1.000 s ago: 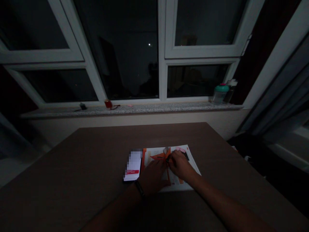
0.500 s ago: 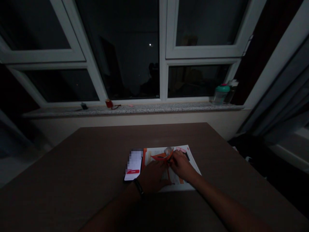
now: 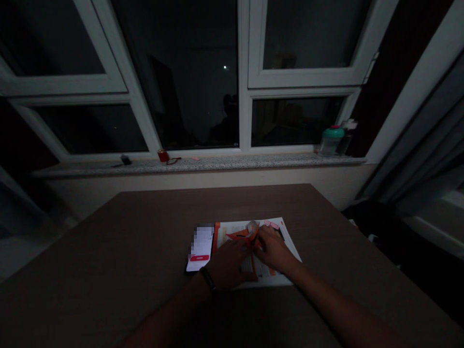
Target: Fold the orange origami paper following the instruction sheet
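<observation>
A white and orange printed booklet (image 3: 286,235) lies flat on the table under both hands. On it is a folded orange paper piece (image 3: 236,236), with a small pale round item (image 3: 253,225) at its far side that I cannot identify. My left hand (image 3: 228,266) rests palm down over the booklet's left part, fingers stretched forward against the orange paper and thumb spread to the right. From the right, my right hand (image 3: 272,249) closes its fingers on the paper's right edge. The fingertips are partly hidden in the dim light.
A lit phone (image 3: 200,249) lies against the booklet's left side on the brown table (image 3: 152,232). Pink pieces (image 3: 271,224) sit at the booklet's far edge. Along the windowsill (image 3: 224,163) stand a red jar (image 3: 163,155) and a teal-lidded bottle (image 3: 331,141).
My right hand's fingers have shifted slightly at the orange paper, and the paper's raised right flap sits a little lower. My left hand stays nearly in place.
</observation>
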`<action>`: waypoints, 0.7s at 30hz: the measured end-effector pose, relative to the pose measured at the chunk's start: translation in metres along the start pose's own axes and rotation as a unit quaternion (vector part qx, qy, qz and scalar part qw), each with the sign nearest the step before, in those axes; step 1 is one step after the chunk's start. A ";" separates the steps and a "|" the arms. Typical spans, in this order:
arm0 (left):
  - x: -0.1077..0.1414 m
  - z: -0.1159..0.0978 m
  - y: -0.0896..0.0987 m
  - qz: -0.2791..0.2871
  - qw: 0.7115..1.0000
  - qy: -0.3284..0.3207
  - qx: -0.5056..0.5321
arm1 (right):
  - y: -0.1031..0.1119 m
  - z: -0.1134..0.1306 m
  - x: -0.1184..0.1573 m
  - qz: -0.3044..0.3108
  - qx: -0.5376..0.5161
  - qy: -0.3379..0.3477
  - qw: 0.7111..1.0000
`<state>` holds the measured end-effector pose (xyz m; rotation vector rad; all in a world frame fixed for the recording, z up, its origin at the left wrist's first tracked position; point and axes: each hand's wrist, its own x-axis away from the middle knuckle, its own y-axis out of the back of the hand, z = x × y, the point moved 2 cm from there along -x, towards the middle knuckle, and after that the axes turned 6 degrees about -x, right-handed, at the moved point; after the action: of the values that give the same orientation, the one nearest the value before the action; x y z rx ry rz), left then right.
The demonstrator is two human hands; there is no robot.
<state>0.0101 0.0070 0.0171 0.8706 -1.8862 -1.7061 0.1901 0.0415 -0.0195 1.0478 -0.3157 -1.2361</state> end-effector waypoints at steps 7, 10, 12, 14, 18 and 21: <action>0.002 -0.001 0.000 0.003 1.000 -0.001 0.008 | -0.001 0.000 -0.001 0.007 0.003 -0.013 1.000; 0.003 0.001 0.002 -0.001 0.999 0.012 0.035 | 0.000 0.001 -0.001 0.007 0.005 -0.012 1.000; 0.003 0.002 0.002 -0.004 0.999 0.018 0.037 | 0.000 0.002 -0.001 0.004 0.006 -0.017 1.000; 0.002 0.002 0.002 -0.003 1.000 0.016 0.026 | -0.001 0.003 -0.001 0.002 0.008 -0.021 1.000; 0.001 0.000 0.001 -0.004 1.000 0.009 0.015 | -0.002 0.002 -0.001 0.000 0.013 -0.020 1.000; -0.001 -0.003 0.002 0.001 1.000 0.025 0.012 | -0.003 0.001 -0.001 0.004 0.016 -0.013 1.000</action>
<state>0.0122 0.0058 0.0198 0.9121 -1.8790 -1.6487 0.1873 0.0421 -0.0211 1.0572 -0.3604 -1.2420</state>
